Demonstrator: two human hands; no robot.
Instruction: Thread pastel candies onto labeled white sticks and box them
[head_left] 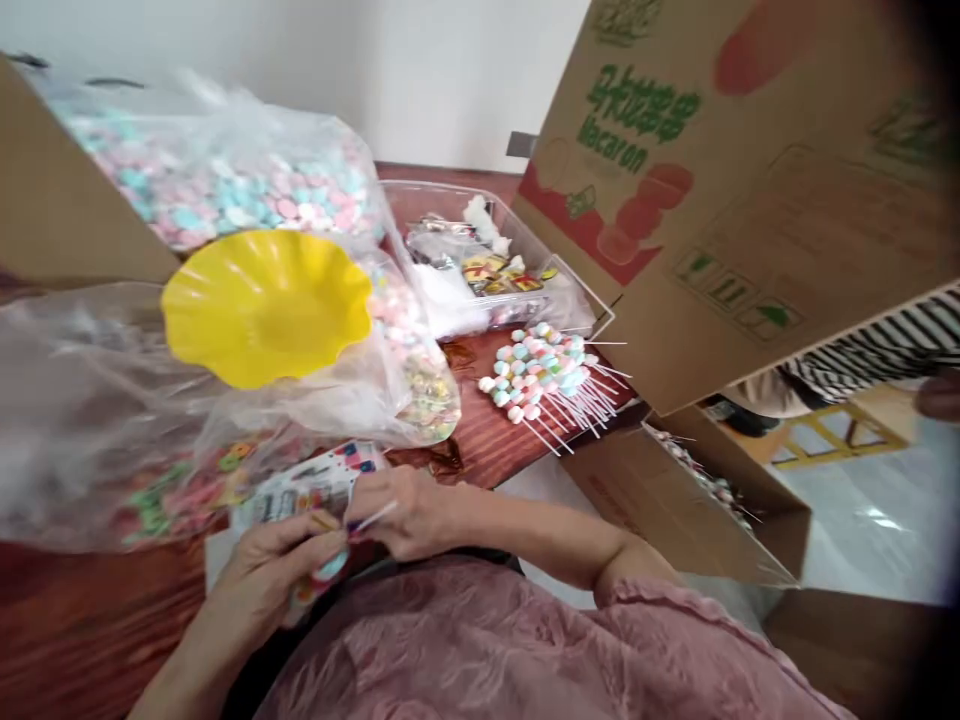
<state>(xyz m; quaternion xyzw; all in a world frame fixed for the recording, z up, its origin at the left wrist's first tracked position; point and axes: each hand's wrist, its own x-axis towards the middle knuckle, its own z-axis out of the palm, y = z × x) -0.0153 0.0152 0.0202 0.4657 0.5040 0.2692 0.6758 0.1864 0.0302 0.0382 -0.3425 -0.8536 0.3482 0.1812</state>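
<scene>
Low in the head view, my left hand (281, 565) is closed around a candy stick. Pale blue and white candy (330, 566) shows below its thumb, and the rest is hidden by the fingers. My right hand (409, 510) meets it from the right, with fingers pinched together. A white stick end (377, 516) crosses in front of the right fingers. A small gold strip (322, 521) sticks up by the left fingertips; what exactly the right fingers pinch is too small to make out. Just behind both hands lies a printed white packet (307, 485).
A yellow scalloped bowl (266, 305) rests on clear bags of pastel candies (255, 195). Candy skewers (540, 370) are piled on the red-brown table (487, 445), before a clear plastic tub (517, 215). A Macaron carton (645, 190) stands right; an open box (682, 510) sits lower. Another person's striped sleeve (877, 345) shows.
</scene>
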